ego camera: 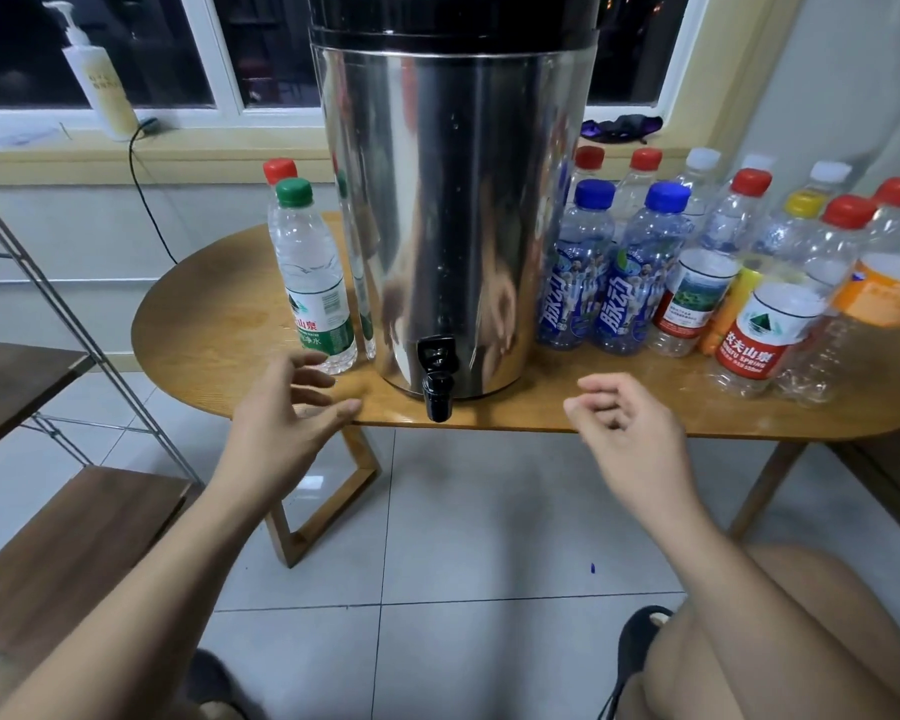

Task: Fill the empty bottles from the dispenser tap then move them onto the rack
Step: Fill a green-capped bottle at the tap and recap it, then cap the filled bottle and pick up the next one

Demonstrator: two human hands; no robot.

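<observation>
A wooden table [214,324] is seen spanning the view, and the rack [74,537] of dark wood shelves in a metal frame is placed at its left end, with no bottle seen on the shelves in view. A tall steel dispenser [453,200] is set at the table's front edge; its contents are hidden by its wall. To its right a crowd of capped clear bottles [749,330] is gathered, two blue-capped bottles [575,272] being nearest the dispenser, and all look empty. Just to the left of the dispenser a green-capped bottle [315,283] is stood upright, with a red-capped bottle [280,171] behind it; their fill cannot be told. The left hand [287,413] is held in front of the table edge with fingers spread and nothing gripped, its fingertips near the base of the green-capped bottle but apart from it. The right hand [624,428] is held on the other side of the tap, fingers loosely curled and nothing held, the empty bottles lying beyond it and to its right. The black tap [437,387] is seen overhanging the table edge between the two hands, touched by neither
</observation>
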